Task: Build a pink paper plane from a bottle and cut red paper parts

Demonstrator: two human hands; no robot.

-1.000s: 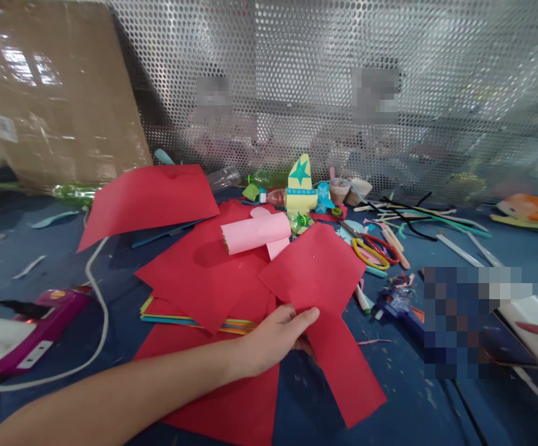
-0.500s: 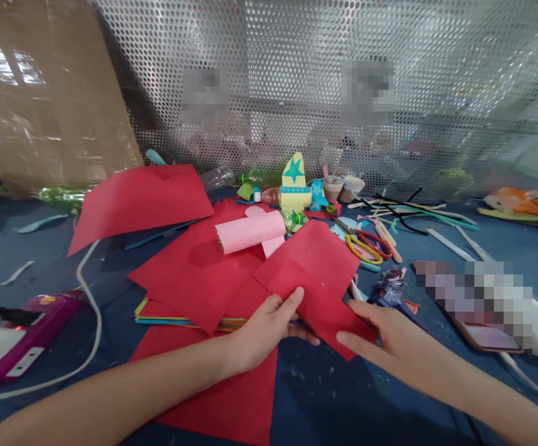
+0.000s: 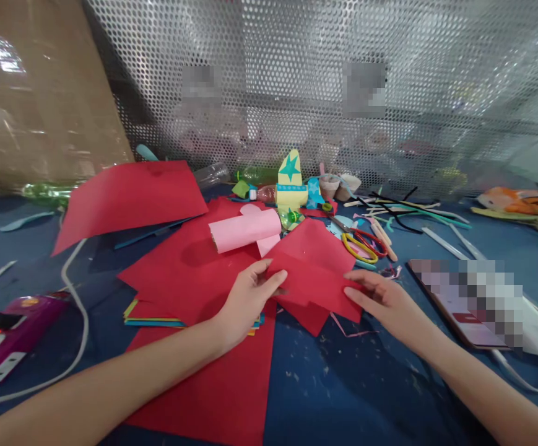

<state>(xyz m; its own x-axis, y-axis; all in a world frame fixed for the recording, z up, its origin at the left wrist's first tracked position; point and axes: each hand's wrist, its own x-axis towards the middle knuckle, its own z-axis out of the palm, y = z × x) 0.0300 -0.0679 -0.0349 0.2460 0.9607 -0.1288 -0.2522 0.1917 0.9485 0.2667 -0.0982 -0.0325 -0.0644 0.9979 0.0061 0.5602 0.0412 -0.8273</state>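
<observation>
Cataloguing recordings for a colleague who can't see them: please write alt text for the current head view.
A person's left hand and right hand hold a piece of red paper between them over a blue table. More red sheets and a pink roll lie nearby, with scissors beyond and a phone at right.

The held paper piece (image 3: 317, 287) is plain red. The tube (image 3: 245, 230) is pale pink. The scissors handles (image 3: 360, 257) are yellow and red. The cutout (image 3: 282, 177) is pale yellow with a teal star (image 3: 290, 168). The tabletop (image 3: 324, 396) is dark blue, flecked white.
</observation>
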